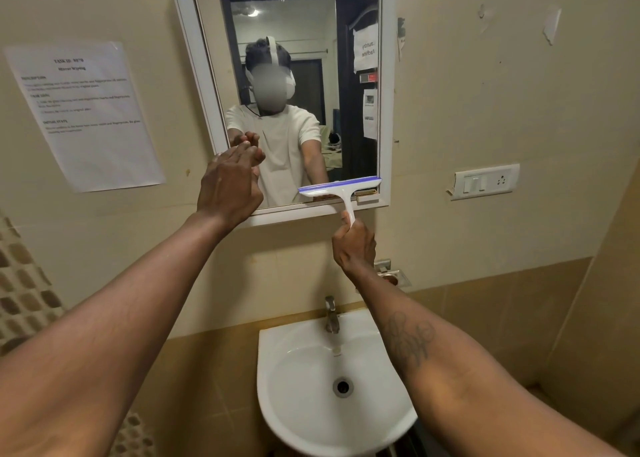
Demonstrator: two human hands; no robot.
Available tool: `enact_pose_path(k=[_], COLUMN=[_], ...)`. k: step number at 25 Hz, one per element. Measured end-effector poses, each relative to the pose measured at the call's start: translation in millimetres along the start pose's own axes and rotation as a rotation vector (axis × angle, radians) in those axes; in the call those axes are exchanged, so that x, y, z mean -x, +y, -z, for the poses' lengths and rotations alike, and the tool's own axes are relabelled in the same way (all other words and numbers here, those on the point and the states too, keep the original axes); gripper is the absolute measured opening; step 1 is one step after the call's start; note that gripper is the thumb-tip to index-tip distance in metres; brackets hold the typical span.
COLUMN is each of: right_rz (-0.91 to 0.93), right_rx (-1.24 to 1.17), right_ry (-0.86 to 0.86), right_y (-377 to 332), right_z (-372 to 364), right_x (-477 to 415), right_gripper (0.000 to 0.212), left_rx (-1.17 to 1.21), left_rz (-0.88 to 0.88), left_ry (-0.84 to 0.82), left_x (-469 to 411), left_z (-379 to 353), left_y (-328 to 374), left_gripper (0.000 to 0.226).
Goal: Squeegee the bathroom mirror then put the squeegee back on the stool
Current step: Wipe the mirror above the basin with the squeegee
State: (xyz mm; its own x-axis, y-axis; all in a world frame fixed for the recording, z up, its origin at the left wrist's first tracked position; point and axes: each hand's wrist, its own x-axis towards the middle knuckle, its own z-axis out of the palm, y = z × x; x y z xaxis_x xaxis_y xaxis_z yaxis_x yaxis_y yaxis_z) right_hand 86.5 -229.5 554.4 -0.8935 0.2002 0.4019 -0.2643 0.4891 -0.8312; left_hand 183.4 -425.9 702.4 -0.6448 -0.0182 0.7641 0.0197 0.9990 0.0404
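We grip the white handle of the squeegee [341, 188] in our right hand [354, 247], fist wrapped around it, with its blue-edged blade lying across the bottom right corner of the mirror [294, 75] (just above the white frame). Our left hand [230, 183] rests flat at the mirror's lower left edge, fingers pressed together, and the white sink [277, 370] sits below.

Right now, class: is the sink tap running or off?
Off, as far as shows: no stream falls from the tap, and the sink bowl looks dry around its drain.
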Motion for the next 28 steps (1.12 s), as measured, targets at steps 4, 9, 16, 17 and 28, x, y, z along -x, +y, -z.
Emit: enact_pose_path(k=[4, 9, 16, 17, 28], right_rz=[-0.028, -0.068, -0.08, -0.067, 0.308], right_rx=[0.021, 0.062, 0.081, 0.076, -0.203], right_ry=[-0.027, -0.016, -0.009, 0.003, 0.143], right_y=[7, 11, 7, 7, -139], right_z=[-1, -2, 7, 7, 10], right_x=[8, 15, 18, 21, -21], right_gripper=[0.051, 0.05, 0.053, 0.053, 0.047], left_rx=[0.013, 0.018, 0.004, 0.002, -0.042], left_rz=[0.006, 0.005, -0.007, -0.005, 0.018], left_ry=[0.008, 0.012, -0.002, -0.002, 0.066], left_x=[6, 10, 14, 13, -30], left_z=[-3, -1, 8, 10, 57], left_y=[0, 2, 6, 6, -13], left_gripper=[0.044, 0.043, 0.039, 0.038, 0.048])
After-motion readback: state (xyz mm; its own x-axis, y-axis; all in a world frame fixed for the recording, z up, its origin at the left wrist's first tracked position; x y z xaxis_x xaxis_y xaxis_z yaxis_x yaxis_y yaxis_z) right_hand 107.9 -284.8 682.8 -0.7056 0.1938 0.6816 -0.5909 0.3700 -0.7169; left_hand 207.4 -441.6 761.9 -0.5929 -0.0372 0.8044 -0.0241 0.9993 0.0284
